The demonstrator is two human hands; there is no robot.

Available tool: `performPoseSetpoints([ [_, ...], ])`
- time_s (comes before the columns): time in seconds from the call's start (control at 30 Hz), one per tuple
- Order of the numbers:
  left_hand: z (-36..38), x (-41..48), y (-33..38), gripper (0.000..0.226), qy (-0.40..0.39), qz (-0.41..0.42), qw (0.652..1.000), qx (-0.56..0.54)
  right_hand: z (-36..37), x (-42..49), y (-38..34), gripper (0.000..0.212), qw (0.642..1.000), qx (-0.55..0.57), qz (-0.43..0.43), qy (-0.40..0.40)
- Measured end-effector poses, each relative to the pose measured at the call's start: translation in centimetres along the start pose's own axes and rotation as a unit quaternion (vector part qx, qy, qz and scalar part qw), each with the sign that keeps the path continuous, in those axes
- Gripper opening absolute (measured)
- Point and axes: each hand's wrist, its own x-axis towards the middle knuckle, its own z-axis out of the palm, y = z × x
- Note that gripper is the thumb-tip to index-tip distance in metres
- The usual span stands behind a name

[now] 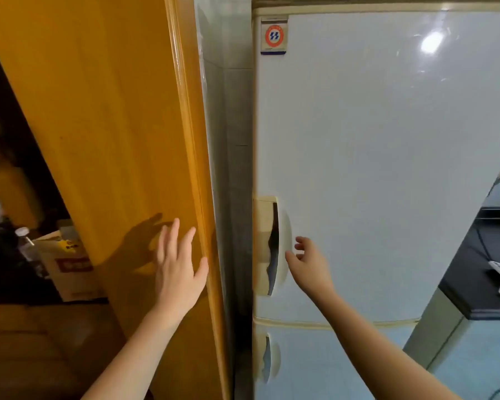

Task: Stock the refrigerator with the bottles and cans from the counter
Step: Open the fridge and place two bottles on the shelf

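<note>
Head view, right hand (309, 265) loosely spread, empty, just beside refrigerator handle (267, 226)

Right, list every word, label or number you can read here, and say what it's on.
Sticker on the refrigerator door: blue mark in a red ring, small print too blurred to read.
Cardboard box: print on a red band and a yellow patch, too blurred to read.
No text here is clear enough to quote.
</note>
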Motion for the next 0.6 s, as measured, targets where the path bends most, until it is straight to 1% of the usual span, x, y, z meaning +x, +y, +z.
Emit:
performPoseSetpoints([
  [0.1, 1.9, 3.1, -3.3, 0.084, 0.022, 0.077, 0.993, 0.091, 2.3, 1.9, -1.1, 0.052, 0.999, -0.012, 0.026, 0.014],
  [0.13, 2.4, 4.0, -4.2, 0.090, 0.013, 0.091, 0.990, 0.105, 2.8, 2.3, -1.5, 0.052, 0.999, -0.010, 0.033, 0.021],
  [0.2, 4.4, 5.2, -5.7, 0.098, 0.022, 0.107, 0.987, 0.120, 4.1, 3.1, -1.8, 0.048, 0.999, -0.011, 0.035, 0.030],
  [0.23, 5.3, 5.5, -6.2, 0.099, 0.037, 0.117, 0.985, 0.121, 4.7, 3.4, -1.7, 0.041, 0.999, -0.006, 0.029, 0.031],
  [0.3, 6.9, 6.0, -6.9, 0.094, 0.082, 0.135, 0.980, 0.121, 5.7, 3.6, -1.8, 0.025, 0.999, 0.005, 0.027, 0.033],
  [0.33, 7.5, 6.2, -7.2, 0.090, 0.092, 0.139, 0.979, 0.115, 6.1, 3.7, -1.7, 0.024, 0.999, 0.016, 0.031, 0.037],
  [0.43, 8.4, 6.7, -7.7, 0.086, 0.103, 0.156, 0.977, 0.098, 6.8, 3.7, -1.5, 0.026, 0.997, 0.043, 0.043, 0.056],
  [0.53, 8.6, 6.7, -8.1, 0.085, 0.108, 0.170, 0.977, 0.076, 7.6, 2.9, -1.1, 0.031, 0.996, 0.036, 0.037, 0.075],
  [0.6, 8.6, 6.8, -8.2, 0.084, 0.105, 0.173, 0.977, 0.069, 7.8, 2.6, -1.1, 0.026, 0.996, 0.026, 0.027, 0.081],
])
